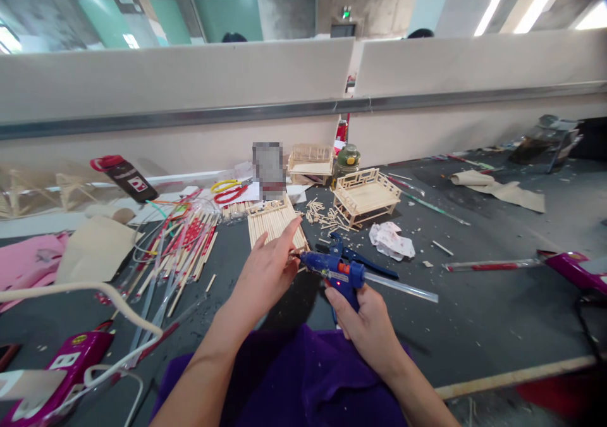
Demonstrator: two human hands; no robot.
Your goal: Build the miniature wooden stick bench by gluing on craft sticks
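Note:
My right hand (367, 319) is closed round the handle of a blue hot glue gun (334, 269). A clear glue stick (403, 286) juts from its back, and a small red light glows on its side. The gun's nozzle points left, close to the thumb side of my left hand (270, 262). That hand grips the near part of a panel of wooden sticks (270, 223), with its index finger stretched along it; the thumb's contact is partly hidden. Behind the gun lie blue-handled pliers (374, 264), touching or nearly touching it.
Two small stick-built benches (367, 196) stand beyond, near loose cut sticks (322, 215) and crumpled paper (392, 240). Left are bundled sticks (199, 237), red-and-yellow scissors (231, 190), a dark bottle (128, 177), a white cable (118, 300) and a purple tool (71, 364). A low partition (190, 79) runs behind.

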